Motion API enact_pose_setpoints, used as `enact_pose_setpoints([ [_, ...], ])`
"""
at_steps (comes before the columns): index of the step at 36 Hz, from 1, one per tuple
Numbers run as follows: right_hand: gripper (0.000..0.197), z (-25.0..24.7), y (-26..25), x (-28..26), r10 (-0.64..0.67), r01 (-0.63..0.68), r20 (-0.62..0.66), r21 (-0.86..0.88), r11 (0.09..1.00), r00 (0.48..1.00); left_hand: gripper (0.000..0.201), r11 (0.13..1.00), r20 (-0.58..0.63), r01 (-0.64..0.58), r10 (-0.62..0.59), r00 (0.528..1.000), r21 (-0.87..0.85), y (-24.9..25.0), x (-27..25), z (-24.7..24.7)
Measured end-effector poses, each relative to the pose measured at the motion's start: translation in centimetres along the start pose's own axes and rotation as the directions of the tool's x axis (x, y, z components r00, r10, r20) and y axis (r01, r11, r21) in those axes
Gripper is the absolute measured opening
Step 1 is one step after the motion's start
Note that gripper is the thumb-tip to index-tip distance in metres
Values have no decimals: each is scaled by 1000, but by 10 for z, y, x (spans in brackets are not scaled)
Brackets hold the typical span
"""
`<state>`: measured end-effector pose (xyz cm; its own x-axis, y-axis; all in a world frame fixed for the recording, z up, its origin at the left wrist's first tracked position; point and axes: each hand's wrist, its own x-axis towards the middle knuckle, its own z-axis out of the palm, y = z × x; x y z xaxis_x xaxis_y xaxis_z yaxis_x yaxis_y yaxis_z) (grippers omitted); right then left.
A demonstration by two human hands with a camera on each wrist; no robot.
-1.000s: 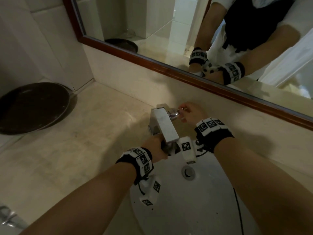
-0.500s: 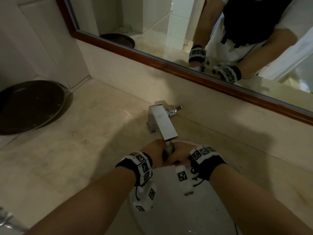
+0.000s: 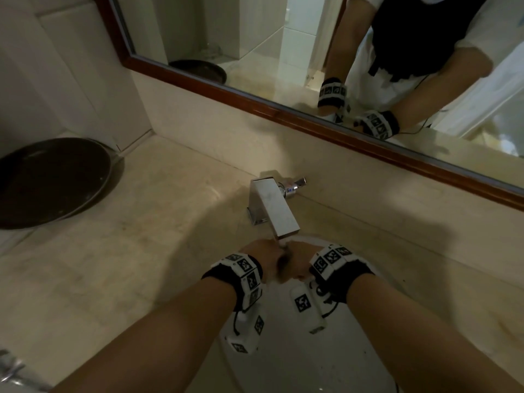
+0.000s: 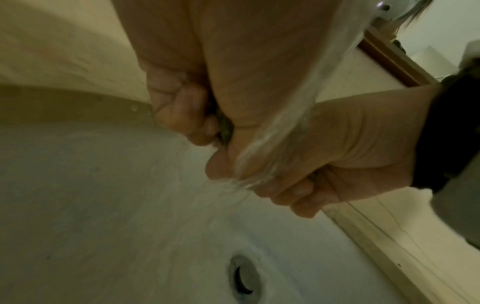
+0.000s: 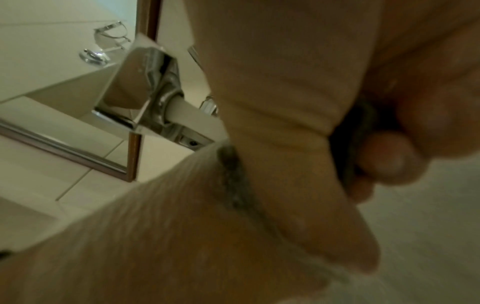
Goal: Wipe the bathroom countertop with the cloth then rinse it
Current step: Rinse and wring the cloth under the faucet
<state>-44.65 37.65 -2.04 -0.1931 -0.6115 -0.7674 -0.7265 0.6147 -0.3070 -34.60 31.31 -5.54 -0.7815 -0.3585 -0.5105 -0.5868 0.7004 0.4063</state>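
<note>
Beige stone table (image 3: 119, 251) runs along the wall, wood-framed mirror (image 3: 255, 103) above it, reflecting the person's arms and wristbands. White sink (image 3: 297, 364) set into the table at lower centre; drain (image 4: 244, 275) visible in the left wrist view. Dark round pan (image 3: 51, 180) sits on the table far left, well apart from the sink. Square chrome faucet (image 3: 273, 208) stands at the sink's back edge, spout over the basin, small side handle (image 3: 295, 186) pointing right.

Water stream (image 4: 306, 107) runs from the spout down across the hands and into the basin.

Both hands are together directly under the spout, over the sink, touching each other. Left hand (image 3: 265, 258): fingers (image 4: 187, 117) curled tight, pressed against the palm, pinching a dark wad between them. Right hand (image 3: 299, 260): fingers (image 4: 298, 197) also curled into a fist around the same wad, thumb pressed over it.

Cloth (image 4: 224, 128): only thin dark slivers show, squeezed between the two fists, in the water stream; also a dark wet strip (image 5: 233, 176) between the hands in the right wrist view. Most of it is hidden inside the grips. Cannot tell its full size or colour.

Right wrist view is blurred; chrome wall fitting (image 5: 109, 45) in the background left.
</note>
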Motion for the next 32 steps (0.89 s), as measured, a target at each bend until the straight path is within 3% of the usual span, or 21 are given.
enact_pose_setpoints([
  [2, 36, -6, 6, -2, -15, 11, 48, 82, 997, 999, 27, 999, -6, -33, 33, 999, 17, 3, -2, -2],
  [5, 61, -24, 12, -9, -26, 25, 8, 106, 994, 1000, 21, 998, 10, -18, 18, 1000, 55, 0, -6, -4],
  [9, 57, -57, 19, -8, -37, 112, -227, 327, 938, 973, 31, 999, -46, -20, 22, 999, 40, -11, -5, -1],
  [12, 60, -74, 18, -8, 23, 275, -418, 637, 720, 908, 45, 999, -66, -4, 2, 998, -44, -17, -6, 1],
  [15, 57, -81, 9, -7, 35, 345, -457, 718, 604, 889, 43, 998, -70, 13, -17, 997, -57, -20, -9, 3],
  [17, 55, -81, 4, -7, 44, 344, -465, 713, 611, 884, 36, 998, -71, 16, -20, 997, -57, -21, -12, 4],
  [20, 61, -77, 0, -12, 11, 353, -522, 590, 726, 853, 33, 999, -73, 24, -27, 997, -43, -22, -15, 7],
  [24, 70, -67, 2, -19, -52, 388, -471, 653, 650, 881, 33, 1000, -71, -3, 3, 997, 8, -18, -20, 11],
  [28, 66, -52, 12, -29, -89, 391, -424, 710, 586, 901, 26, 994, -97, -75, 83, 992, 85, -13, -29, 11],
  [32, 46, -14, 33, -43, 93, 172, -270, 807, 565, 958, 28, 983, -111, -179, 182, 977, 31, -4, -41, 8],
])
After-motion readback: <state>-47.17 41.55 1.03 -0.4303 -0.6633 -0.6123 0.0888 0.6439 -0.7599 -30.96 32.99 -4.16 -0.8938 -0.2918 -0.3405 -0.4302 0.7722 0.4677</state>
